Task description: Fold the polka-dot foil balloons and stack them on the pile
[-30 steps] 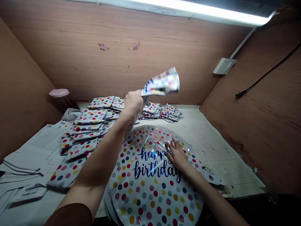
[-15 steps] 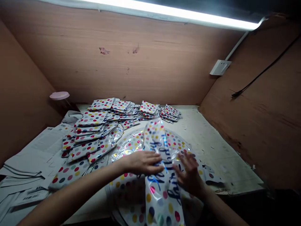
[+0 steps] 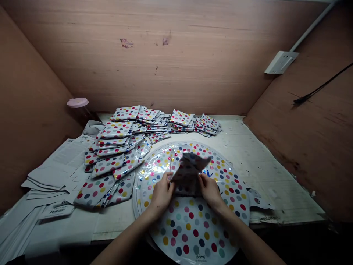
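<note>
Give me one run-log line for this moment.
left hand: holds left edge of folded foil; right hand: holds its right edge; beneath: round spotted sheets

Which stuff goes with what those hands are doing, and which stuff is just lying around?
Goes with the job, it seems:
- folded piece, held by left hand and right hand
- round dotted sheets underneath
- folded dotted packets

Probably just around:
- pink-lidded container
- black cable

Can't tell:
- white papers
</note>
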A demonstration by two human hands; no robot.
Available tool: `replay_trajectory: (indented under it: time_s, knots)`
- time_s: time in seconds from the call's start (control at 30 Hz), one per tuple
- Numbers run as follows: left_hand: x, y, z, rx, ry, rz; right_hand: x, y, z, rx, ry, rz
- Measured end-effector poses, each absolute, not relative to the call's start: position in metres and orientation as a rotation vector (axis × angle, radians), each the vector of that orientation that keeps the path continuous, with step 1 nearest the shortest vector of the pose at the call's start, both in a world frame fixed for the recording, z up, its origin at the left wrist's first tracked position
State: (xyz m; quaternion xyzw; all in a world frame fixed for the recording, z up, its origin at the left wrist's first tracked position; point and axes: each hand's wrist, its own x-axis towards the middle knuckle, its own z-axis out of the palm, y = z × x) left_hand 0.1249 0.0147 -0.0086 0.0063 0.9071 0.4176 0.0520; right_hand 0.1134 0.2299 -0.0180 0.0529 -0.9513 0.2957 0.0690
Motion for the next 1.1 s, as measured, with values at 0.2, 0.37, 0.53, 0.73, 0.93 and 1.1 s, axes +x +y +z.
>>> replay_trajectory:
  time_s: [0.2,0.37,0.53,0.73,0.93,1.1]
  knots:
    - [0.112,0.030,-0.002,-0.248,2.867,1.036,0.098,0.199,-0.005,0.105,-2.774,0.547]
    - [0.114,0.029,0.000,-0.192,2.895,0.877,0.069,0.167,-0.009,0.917,-2.791,0.305]
    - [0.132,0.024,-0.003,-0.064,2.846,1.085,0.028,0.159,-0.024,0.734,-2.982,0.249]
    - [0.150,0.023,-0.012,0.006,2.901,1.214,0.006,0.148,-0.013,0.528,-3.015,0.274]
    - [0.159,0.023,-0.016,-0.074,2.981,1.127,0.062,0.175,0.004,0.852,-2.759,0.327]
    - [0.153,0.022,-0.006,0.048,3.163,0.873,0.140,0.204,-0.019,1.300,-2.662,0.254]
